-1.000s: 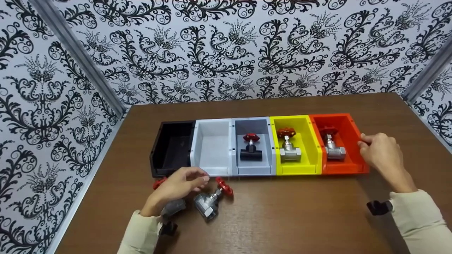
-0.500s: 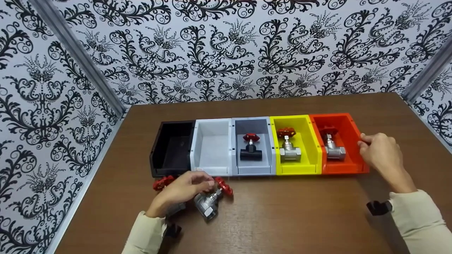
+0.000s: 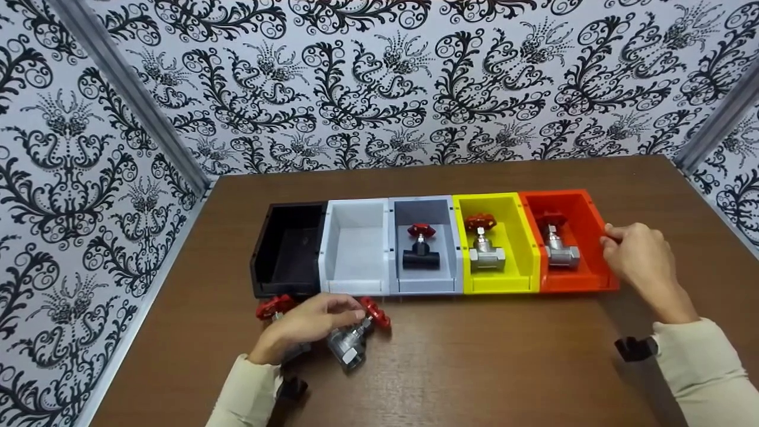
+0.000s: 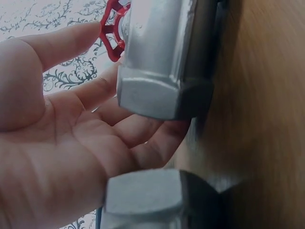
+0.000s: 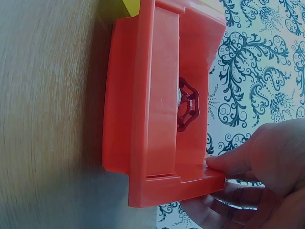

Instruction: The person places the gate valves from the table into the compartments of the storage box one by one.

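Note:
My left hand (image 3: 308, 323) reaches over a steel valve (image 3: 348, 351) with a red handwheel, on the table before the bins. In the left wrist view its fingers (image 4: 97, 93) extend behind the valve body (image 4: 157, 57), and the thumb tip is at the red handwheel (image 4: 113, 29). A second valve (image 3: 274, 307) lies partly hidden beneath this hand. My right hand (image 3: 643, 255) pinches the right wall of the red bin (image 3: 596, 249), thumb inside and fingers outside in the right wrist view. One steel valve (image 3: 560, 252) sits in that bin.
Left of the red bin, the joined row has a yellow bin (image 3: 522, 261) with a steel valve (image 3: 487, 255), a grey bin (image 3: 424, 207) with a black-bodied valve (image 3: 421, 258), a white bin (image 3: 359, 249) and a black bin (image 3: 293, 246). Patterned walls (image 3: 415, 89) surround the brown table (image 3: 492, 356).
My left hand has moved slightly right and down, over the nearer valve and towards its handwheel. The right hand, the bins and the valves have stayed in place.

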The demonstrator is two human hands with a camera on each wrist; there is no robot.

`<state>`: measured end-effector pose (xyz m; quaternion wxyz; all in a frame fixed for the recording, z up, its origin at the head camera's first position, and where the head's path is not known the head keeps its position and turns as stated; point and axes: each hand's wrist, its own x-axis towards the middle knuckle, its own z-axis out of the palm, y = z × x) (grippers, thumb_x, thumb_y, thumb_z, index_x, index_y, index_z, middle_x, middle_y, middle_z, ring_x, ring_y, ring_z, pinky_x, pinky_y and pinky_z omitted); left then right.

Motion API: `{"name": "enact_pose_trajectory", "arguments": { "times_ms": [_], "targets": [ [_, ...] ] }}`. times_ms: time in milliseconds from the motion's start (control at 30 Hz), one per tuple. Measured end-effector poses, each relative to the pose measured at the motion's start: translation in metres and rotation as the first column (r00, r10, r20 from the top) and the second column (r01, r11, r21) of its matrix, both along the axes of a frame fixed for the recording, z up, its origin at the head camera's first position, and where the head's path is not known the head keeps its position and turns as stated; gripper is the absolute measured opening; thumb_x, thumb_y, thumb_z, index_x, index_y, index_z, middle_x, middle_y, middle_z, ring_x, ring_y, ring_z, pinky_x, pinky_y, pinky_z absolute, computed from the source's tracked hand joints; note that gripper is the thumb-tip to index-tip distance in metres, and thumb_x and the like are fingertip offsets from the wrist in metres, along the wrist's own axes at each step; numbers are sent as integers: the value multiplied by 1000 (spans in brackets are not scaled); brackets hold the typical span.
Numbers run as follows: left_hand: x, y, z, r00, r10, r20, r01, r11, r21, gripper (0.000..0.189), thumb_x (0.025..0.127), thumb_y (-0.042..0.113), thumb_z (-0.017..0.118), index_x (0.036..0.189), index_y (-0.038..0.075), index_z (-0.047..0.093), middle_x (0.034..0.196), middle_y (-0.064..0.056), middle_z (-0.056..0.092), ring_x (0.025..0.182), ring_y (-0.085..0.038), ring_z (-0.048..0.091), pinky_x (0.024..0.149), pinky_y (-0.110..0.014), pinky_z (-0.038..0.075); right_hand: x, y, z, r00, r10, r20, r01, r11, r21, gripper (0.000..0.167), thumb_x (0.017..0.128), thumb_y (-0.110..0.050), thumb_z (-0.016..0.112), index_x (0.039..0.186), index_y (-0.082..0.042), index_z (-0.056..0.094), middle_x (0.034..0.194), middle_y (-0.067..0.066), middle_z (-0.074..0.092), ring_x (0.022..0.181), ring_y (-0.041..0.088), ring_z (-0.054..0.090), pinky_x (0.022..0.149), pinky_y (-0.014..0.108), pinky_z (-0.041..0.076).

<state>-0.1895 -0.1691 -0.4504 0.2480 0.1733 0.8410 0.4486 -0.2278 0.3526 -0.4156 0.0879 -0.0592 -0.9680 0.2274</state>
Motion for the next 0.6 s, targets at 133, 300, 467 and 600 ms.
{"name": "enact_pose_trajectory", "arguments": {
  "times_ms": [133,300,467,600],
  "targets": [
    [1,2,-1,1000,-19,24,19,1000,15,24,97,35,62,105,14,70,96,0,67,88,-16,60,79,-35,47,0,-1,0,1000,0,-10,0,1000,4,40,92,-13,59,125,9,59,120,38,56,78,51,59,61,53,47],
    [2,4,-1,995,-15,100,10,999,43,28,95,38,63,105,13,69,95,2,65,86,-14,57,76,-33,45,0,0,-1,1000,-6,-31,6,1000,-1,38,92,-13,59,125,7,61,119,38,57,83,57,58,64,61,46],
    [1,7,-1,984,-12,176,2,998,57,34,94,42,65,104,10,70,90,3,63,82,-12,56,72,-31,44,0,1,-1,1000,-12,-26,12,1000,-6,39,92,-14,59,125,7,61,118,38,58,82,57,58,63,60,46],
    [-1,9,-3,982,-27,189,19,999,42,36,94,43,64,99,8,69,84,4,59,77,-11,52,67,-29,41,1,0,-1,1000,-17,-13,17,1000,-13,39,93,-15,59,126,6,61,119,39,57,83,56,58,64,60,46]
  ]
}}
